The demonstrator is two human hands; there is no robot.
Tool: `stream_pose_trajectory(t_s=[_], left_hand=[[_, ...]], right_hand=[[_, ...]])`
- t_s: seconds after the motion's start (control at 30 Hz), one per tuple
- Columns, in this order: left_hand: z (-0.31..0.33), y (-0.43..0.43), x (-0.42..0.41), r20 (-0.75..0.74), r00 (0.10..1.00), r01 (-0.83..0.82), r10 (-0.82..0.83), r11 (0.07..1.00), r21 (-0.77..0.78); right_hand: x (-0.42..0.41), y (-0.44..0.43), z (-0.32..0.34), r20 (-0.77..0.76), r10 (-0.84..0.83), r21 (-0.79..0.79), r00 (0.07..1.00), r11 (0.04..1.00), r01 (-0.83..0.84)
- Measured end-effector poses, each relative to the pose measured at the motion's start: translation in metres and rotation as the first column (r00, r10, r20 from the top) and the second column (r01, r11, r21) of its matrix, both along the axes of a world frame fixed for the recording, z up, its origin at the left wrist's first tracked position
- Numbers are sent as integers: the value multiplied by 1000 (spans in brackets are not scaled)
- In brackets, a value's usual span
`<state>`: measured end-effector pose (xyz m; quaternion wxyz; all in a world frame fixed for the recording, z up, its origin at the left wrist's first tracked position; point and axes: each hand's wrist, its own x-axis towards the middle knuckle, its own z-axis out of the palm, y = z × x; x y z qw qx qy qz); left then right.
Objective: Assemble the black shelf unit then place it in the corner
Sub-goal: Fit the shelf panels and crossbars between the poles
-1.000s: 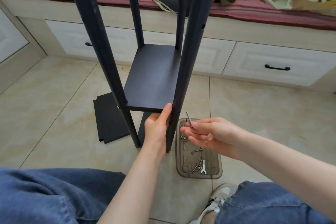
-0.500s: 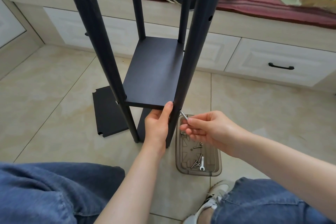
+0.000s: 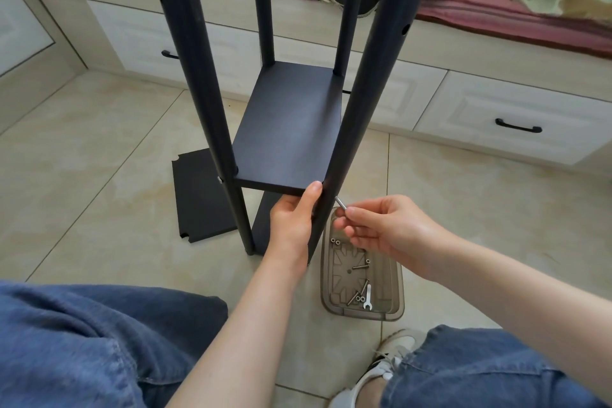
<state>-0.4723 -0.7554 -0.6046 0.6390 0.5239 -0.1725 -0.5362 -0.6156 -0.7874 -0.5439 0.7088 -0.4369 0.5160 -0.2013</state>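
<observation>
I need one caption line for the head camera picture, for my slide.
Left hand steadies the shelf board at the front post while the right hand brings a bolt to it.

The black shelf unit (image 3: pixel 288 122) stands upright on the tiled floor, four round posts holding one flat panel part-way up. A loose black panel (image 3: pixel 202 195) lies flat just beside its left post, another lies under the frame
</observation>
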Motion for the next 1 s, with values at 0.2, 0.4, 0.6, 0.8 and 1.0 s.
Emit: stream_pose_trajectory(t_s=[0.2, 0.4, 0.6, 0.8, 1.0], left_hand=[[3, 1, -1, -5, 1000, -3, 3, 1000, -12], [3, 1, -1, -13, 1000, 8, -9, 999, -38], [1, 2, 0, -29, 1000, 10, -11, 999, -45], [0, 2, 0, -25, 1000, 15, -15, 999, -31], [2, 3, 1, -26, 999, 20, -20, 1000, -21]], right_hand=[[5, -5, 1, -32, 12, -25, 999, 1000, -12], [8, -7, 1, -25, 5, -34, 1000, 999, -6], [11, -7, 2, -37, 18, -34, 999, 999, -19], [11, -8, 5, -78, -24, -58, 997, 998, 20], [13, -7, 6, -118, -61, -104, 991, 993, 49]])
